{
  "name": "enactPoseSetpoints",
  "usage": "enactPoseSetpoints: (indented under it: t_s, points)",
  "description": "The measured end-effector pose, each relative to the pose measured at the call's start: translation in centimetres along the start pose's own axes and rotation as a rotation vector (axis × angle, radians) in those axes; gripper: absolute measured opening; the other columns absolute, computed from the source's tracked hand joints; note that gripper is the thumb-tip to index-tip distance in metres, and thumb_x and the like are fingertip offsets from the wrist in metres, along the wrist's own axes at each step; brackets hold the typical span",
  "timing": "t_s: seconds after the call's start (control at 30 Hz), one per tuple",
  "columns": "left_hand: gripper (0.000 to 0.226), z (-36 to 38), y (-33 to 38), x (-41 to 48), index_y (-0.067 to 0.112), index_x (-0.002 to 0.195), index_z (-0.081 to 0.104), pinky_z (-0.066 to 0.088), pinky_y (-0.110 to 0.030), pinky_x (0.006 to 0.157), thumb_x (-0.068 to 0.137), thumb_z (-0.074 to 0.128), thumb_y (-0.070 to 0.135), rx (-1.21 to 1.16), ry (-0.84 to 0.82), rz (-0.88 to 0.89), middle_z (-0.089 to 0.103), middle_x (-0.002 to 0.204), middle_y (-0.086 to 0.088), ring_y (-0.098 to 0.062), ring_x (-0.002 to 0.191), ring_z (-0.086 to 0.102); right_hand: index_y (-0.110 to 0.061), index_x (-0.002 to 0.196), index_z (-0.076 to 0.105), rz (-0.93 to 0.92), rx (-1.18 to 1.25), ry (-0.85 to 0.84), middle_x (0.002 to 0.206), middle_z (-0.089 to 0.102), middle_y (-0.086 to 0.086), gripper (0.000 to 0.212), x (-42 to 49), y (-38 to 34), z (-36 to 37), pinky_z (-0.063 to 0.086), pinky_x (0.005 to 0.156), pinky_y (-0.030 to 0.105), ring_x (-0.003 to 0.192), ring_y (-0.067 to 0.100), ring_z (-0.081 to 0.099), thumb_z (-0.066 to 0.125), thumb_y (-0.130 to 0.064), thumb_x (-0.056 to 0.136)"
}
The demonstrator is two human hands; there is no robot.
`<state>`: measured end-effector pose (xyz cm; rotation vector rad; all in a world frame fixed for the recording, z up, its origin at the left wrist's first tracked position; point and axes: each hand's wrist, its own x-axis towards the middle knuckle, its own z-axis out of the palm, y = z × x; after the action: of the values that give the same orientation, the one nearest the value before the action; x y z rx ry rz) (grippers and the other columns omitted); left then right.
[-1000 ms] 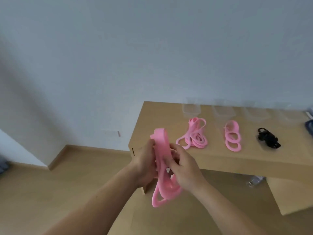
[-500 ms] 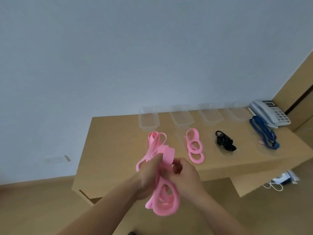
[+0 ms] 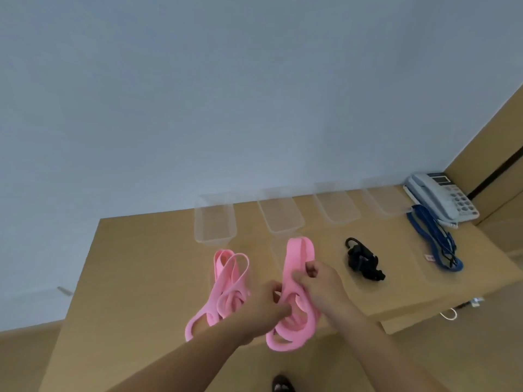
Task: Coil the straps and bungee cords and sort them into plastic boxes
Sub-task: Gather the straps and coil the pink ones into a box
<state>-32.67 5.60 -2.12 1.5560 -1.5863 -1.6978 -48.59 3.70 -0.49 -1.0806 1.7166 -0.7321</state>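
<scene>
So the wooden desk (image 3: 141, 264) took up most of the lower half, pushed against a plain pale wall (image 3: 226, 94). Four clear plastic boxes (image 3: 215, 222) sat in a row along the back edge, nothing visible inside them. Both hands were out over the front of the desk working one pink strap (image 3: 297, 256). The left hand (image 3: 266, 309) had its grip curled tight around the lower loops, and the right hand (image 3: 319, 284) had fingers closed on the band a bit higher up, with the top loop standing up above it. The bottom coils hung past the desk's front edge. Just left of that, a second pink strap (image 3: 226, 287) lay loose on the desk in messy loops. A blue strap (image 3: 435, 239) was stretched out on the far right, its far end touching a grey desk phone (image 3: 441, 196). Smallest thing, a black bungee cord (image 3: 363, 261), was bundled up between the held strap and the blue one.
</scene>
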Motion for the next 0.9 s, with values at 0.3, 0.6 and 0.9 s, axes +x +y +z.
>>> enactPoseSetpoints:
  t_s: [0.3, 0.6, 0.9]
  points:
    - [0.038, 1.9, 2.2, 8.5, 0.019, 0.13, 0.054, 0.047, -0.014, 0.059, 0.093, 0.057, 0.029, 0.183, 0.29, -0.138, 0.066, 0.097, 0.011, -0.001, 0.073, 0.06, -0.016, 0.105, 0.067, 0.023, -0.089, -0.136, 0.088, 0.073, 0.002, 0.016, 10.5, 1.0, -2.0, 0.058, 0.077, 0.044, 0.08, 0.021, 0.071, 0.061, -0.018, 0.09]
    - [0.058, 4.9, 0.1, 9.5, 0.026, 0.153, 0.029, 0.037, -0.034, 0.105, 0.096, 0.044, 0.029, 0.725, 0.224, -0.151, 0.039, 0.149, 0.001, -0.023, 0.126, 0.042, -0.017, 0.142, 0.036, -0.222, -0.611, -0.087, 0.126, 0.052, 0.004, 0.07, 11.8, 3.8, -1.6, 0.051, 0.079, 0.033, 0.106, 0.021, 0.057, 0.06, -0.053, 0.087]
    - [0.049, 4.6, 1.2, 8.1, 0.025, 0.148, 0.036, 0.034, -0.04, 0.108, 0.1, 0.041, 0.036, 0.747, 0.24, -0.199, 0.038, 0.148, -0.001, -0.026, 0.129, 0.04, -0.01, 0.114, 0.053, -0.256, -0.718, -0.169, 0.107, 0.05, 0.004, 0.037, 12.1, 4.2, -3.0, 0.053, 0.072, 0.039, 0.084, 0.023, 0.061, 0.059, -0.04, 0.093]
